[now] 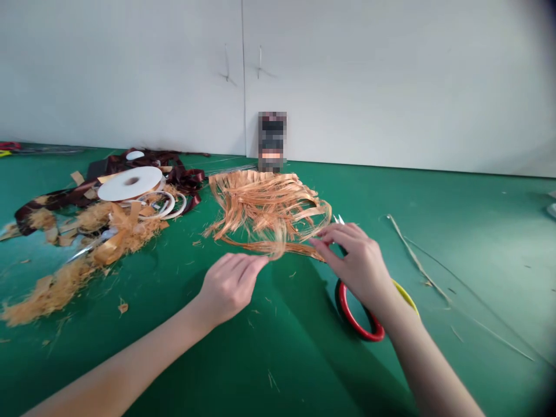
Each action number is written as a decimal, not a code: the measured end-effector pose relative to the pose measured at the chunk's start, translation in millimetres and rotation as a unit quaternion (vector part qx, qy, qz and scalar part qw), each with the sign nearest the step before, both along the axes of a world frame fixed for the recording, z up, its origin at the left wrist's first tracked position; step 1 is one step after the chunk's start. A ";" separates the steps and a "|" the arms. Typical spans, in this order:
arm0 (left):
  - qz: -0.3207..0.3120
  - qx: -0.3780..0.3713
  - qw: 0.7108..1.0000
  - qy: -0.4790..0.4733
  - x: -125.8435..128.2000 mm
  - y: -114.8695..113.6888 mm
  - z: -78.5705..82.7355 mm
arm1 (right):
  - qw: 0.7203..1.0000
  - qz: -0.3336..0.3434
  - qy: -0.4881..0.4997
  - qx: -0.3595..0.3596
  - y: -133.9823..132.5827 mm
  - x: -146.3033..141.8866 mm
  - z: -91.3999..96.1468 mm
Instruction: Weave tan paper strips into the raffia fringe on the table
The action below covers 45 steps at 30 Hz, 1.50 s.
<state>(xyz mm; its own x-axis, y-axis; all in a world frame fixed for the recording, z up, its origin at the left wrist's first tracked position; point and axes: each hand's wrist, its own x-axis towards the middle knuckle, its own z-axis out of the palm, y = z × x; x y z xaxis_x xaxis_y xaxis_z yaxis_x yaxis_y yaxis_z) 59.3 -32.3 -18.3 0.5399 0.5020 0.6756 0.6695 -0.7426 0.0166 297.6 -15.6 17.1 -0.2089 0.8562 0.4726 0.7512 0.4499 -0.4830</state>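
In the middle of the frame the orange fringe (pixel 269 211) lies fanned on the green table (pixel 304 359); the left hand (pixel 230 286) and right hand (pixel 356 260) each pinch its near edge, fingers narrowed; shredded heaps (pixel 65 278) at left look finished, the dark ribbon (pixel 185 176) beyond seemingly uncut.

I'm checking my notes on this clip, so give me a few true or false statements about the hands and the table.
1. The left hand and right hand both touch the orange fringe. True.
2. The table is blue. False: it is green.
3. A white spool lies left of the fringe. True.
4. The right hand lifts the scissors in the air. False: they lie on the table under that wrist.
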 end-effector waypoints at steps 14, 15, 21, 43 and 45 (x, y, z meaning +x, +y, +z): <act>-0.089 0.066 0.992 0.059 -12.0 10.3 -8.4 | 0.753 0.045 0.597 -0.274 -11.3 8.3 2.9; -0.091 0.062 0.992 0.058 -13.5 11.6 -8.7 | 0.756 0.049 0.585 -0.289 -11.9 10.8 2.8; -0.090 0.076 0.991 0.057 -15.6 12.5 -7.6 | 0.939 0.041 0.198 -0.278 -17.8 7.0 -9.8; -0.114 0.179 0.976 0.057 -21.1 8.2 -17.8 | 0.824 0.098 0.484 -0.277 -6.6 -0.9 -40.5; -0.118 0.185 0.974 0.065 -21.5 7.4 -16.7 | 0.917 0.059 0.323 -0.228 -8.4 -4.9 -47.0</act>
<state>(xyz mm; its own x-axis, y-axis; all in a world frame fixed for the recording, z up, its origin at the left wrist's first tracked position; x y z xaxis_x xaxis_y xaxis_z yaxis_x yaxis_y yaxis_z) 37.7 -25.0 -35.0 0.7033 0.0894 0.7053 0.4584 -0.8153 -0.3538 292.7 -23.9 -29.9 -0.1163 0.9848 0.1291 0.2020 0.1507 -0.9677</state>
